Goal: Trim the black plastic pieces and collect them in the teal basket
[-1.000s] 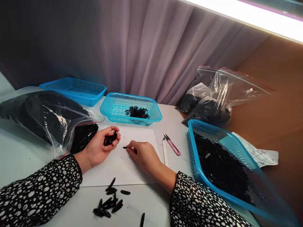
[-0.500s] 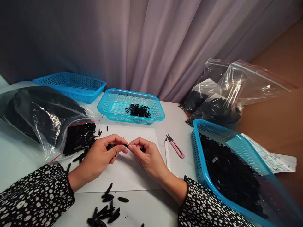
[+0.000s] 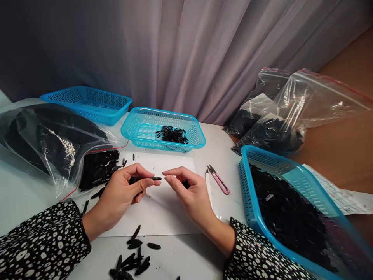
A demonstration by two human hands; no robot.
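Observation:
My left hand (image 3: 128,188) pinches a small, narrow black piece (image 3: 157,178) between thumb and forefinger, its tip pointing right. Something dark also shows behind those fingers. Facing it, just short of the piece, is my right hand (image 3: 192,190): thumb and forefinger tips stand slightly apart, the other fingers curl around something dark that I cannot make out. Both are over a white sheet of paper (image 3: 163,217). Loose black pieces (image 3: 134,262) lie in front of the sheet. A heap of similar pieces (image 3: 99,167) spills from a clear zip bag (image 3: 52,140) at the left.
Beyond the sheet stands a light blue basket (image 3: 136,142) with a small black pile, and a darker blue basket (image 3: 87,116) behind. Pink thread snips (image 3: 219,180) and a white strip (image 3: 208,186) lie right. A blue basket (image 3: 246,186) of black pieces and clear bags (image 3: 274,124) stand farther right.
My right hand has drawn back to the right from the black piece, which stays in my left fingers. The view has shifted slightly.

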